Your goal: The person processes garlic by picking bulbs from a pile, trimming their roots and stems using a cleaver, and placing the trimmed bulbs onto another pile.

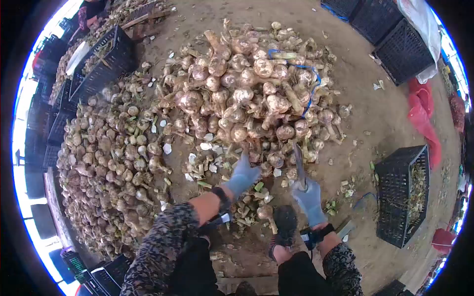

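My left hand [244,176], in a blue-grey glove, reaches to the front edge of a big heap of garlic bulbs [242,93] with stalks on. Its fingers look extended and spread beside the bulbs, with nothing visible in them. My right hand [308,198], gloved alike, is closed around a tool with a long dark blade [299,163] pointing up toward the heap; its exact kind is unclear. Between my feet and the heap lie cut stalk pieces and trimmings [247,209], with a stalked garlic bulb [265,213] beside my shoe [285,224].
A wide pile of trimmed bulbs [103,163] spreads at left. A black crate [402,197] stands at right, another crate [103,64] at upper left, more crates [402,52] at upper right. Red netting [422,113] lies at right; a blue strap [313,91] crosses the heap. Another person [91,12] is at far upper left.
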